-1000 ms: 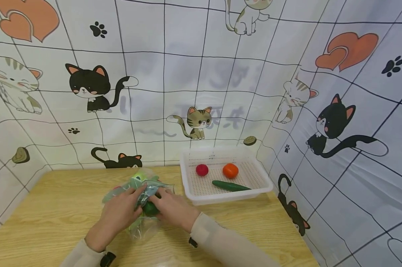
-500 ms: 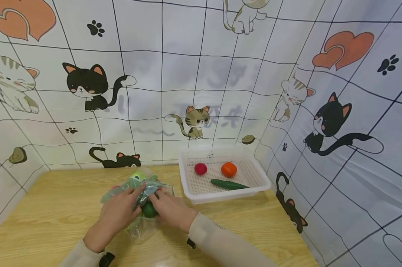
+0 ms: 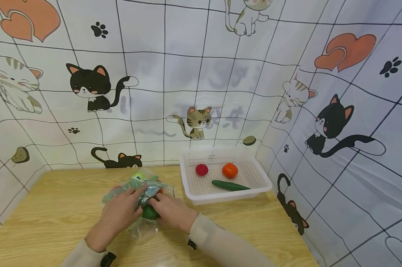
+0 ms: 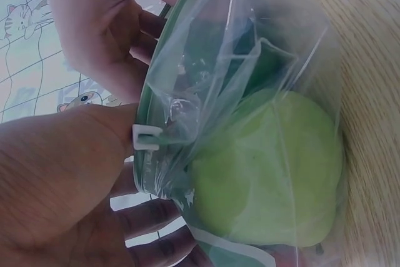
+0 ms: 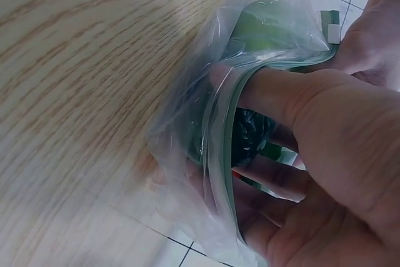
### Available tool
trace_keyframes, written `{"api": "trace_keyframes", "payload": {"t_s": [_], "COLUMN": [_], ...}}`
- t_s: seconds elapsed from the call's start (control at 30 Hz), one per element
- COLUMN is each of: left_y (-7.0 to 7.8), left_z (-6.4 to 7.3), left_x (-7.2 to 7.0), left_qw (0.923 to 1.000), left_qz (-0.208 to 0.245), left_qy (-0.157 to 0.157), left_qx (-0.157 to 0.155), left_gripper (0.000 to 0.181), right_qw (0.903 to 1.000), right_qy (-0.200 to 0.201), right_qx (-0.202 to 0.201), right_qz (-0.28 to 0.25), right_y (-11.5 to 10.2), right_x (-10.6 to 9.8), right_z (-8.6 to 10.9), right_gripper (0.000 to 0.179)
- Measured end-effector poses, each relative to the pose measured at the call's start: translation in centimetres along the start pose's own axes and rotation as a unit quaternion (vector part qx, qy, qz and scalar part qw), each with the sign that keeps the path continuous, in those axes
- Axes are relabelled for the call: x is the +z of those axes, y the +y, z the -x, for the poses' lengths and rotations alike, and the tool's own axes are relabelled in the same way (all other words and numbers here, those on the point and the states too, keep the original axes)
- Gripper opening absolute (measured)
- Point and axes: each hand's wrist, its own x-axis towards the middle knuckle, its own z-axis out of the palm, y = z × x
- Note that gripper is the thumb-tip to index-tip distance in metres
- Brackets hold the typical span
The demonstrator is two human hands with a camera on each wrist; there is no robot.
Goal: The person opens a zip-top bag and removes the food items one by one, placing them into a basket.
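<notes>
A clear zip bag [image 3: 144, 229] with a green rim and white slider [image 4: 147, 137] lies on the table, its mouth parted. My left hand [image 3: 120, 210] grips the rim beside the slider. The thumb and fingers of my right hand [image 3: 174, 212] reach through the mouth, straight and spread apart, fingertips showing through the plastic in the right wrist view. Inside are a pale green rounded thing [image 4: 269, 167] and a dark green round one [image 3: 150, 213], the latter close below my right fingers. A bit of red [image 3: 160, 191] shows near the rim. Plastic blurs the contents.
To the right, a white perforated basket [image 3: 187, 191] stands near the back of the wooden table [image 3: 64, 215]. A red round thing [image 3: 202, 170], an orange-red tomato [image 3: 230, 170] and a cucumber [image 3: 231, 185] lie in it. A cat-print sheet [image 3: 147, 74] rises behind.
My right fingers have drawn slightly apart and lower at the bag's mouth, uncovering a bit of red. My left hand keeps its grip. The basket's contents stay put.
</notes>
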Motion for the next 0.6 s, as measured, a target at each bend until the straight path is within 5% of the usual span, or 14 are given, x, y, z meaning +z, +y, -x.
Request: {"api": "trace_keyframes", "payload": {"t_s": [0.6], "left_y": [0.20], "left_z": [0.16], "left_x": [-0.08], "left_qw": [1.0000], "left_qz": [0.001], "left_qy": [0.001], "left_qx": [-0.002], "left_gripper": [0.072], "right_qw": [0.9989], "right_qy": [0.033], "right_qx": [-0.031], "right_qz": [0.012], "right_y": [0.32], "right_x": [-0.58], "right_z": [0.78], "right_gripper": [0.062]}}
